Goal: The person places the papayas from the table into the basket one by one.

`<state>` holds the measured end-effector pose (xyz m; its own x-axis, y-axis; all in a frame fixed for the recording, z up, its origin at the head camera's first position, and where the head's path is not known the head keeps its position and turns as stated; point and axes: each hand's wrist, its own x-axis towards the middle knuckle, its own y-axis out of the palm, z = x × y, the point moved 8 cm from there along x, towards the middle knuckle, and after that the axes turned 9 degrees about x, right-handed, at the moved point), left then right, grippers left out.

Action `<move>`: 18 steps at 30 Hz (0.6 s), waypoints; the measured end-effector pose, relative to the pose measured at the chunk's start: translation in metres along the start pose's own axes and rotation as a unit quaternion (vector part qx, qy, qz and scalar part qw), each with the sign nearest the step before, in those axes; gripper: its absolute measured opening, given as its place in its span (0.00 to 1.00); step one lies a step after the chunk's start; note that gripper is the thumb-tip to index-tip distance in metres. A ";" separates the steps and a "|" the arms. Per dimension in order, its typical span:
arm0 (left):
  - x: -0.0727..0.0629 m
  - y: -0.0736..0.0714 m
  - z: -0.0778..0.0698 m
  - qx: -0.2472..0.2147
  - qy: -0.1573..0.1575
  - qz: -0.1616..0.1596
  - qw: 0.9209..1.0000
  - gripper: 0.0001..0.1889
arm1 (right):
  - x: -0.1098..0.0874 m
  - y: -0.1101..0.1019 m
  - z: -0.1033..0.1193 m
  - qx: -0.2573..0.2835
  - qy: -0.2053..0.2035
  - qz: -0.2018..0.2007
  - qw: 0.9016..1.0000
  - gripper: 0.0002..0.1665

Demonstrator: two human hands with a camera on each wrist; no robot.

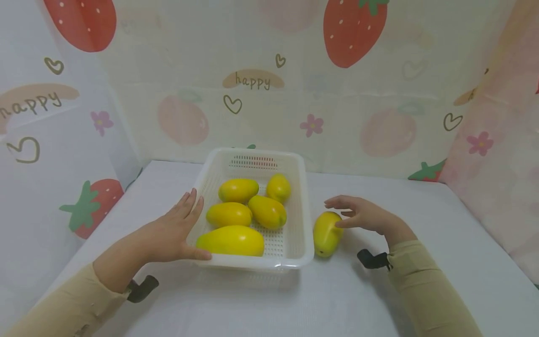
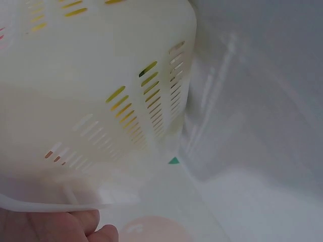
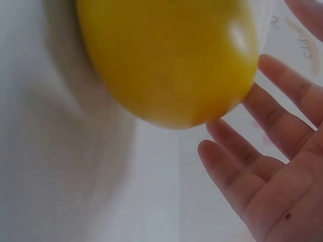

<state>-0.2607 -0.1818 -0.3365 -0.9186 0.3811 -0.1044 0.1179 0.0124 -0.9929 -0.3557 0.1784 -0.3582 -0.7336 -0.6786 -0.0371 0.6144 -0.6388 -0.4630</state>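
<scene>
A white plastic basket [image 1: 304, 210] with slotted walls stands in the middle of the table, several yellow mangoes [image 1: 232, 238] lying in it. Along its left rim rests my left hand [image 1: 170, 236], fingers extended and thumb across the near corner; the left wrist view shows fingertips [image 2: 88, 219] at the rim. Another yellow mango [image 1: 326, 238], greenish at its near end, lies on the table just outside the basket's right side. My right hand [image 1: 364, 215] hovers at the far right of this mango, its fingers spread and gently bent around the end, thumb tip over its side.
A white cloth covers the table [image 1: 261, 309]. Behind it hangs a printed curtain [image 1: 353, 98] with strawberries, hearts and flowers, and similar sheets close off both sides. Dark camera mounts [image 1: 372, 259] stick out from both wrists.
</scene>
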 end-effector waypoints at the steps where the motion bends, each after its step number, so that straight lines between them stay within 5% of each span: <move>1: 0.000 0.000 0.000 0.000 0.000 0.000 1.000 0.67 | 0.000 0.001 -0.002 0.001 -0.001 0.002 1.000 0.32; 18: 0.002 0.002 0.001 -0.005 -0.001 0.001 1.000 0.67 | -0.007 0.007 -0.025 -0.053 0.037 0.000 0.998 0.39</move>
<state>-0.2624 -0.1825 -0.3386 -0.9196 0.3785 -0.1056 0.1226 0.0210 -0.9922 -0.3537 0.1880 -0.3829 -0.7559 -0.6470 -0.1001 0.5826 -0.5951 -0.5536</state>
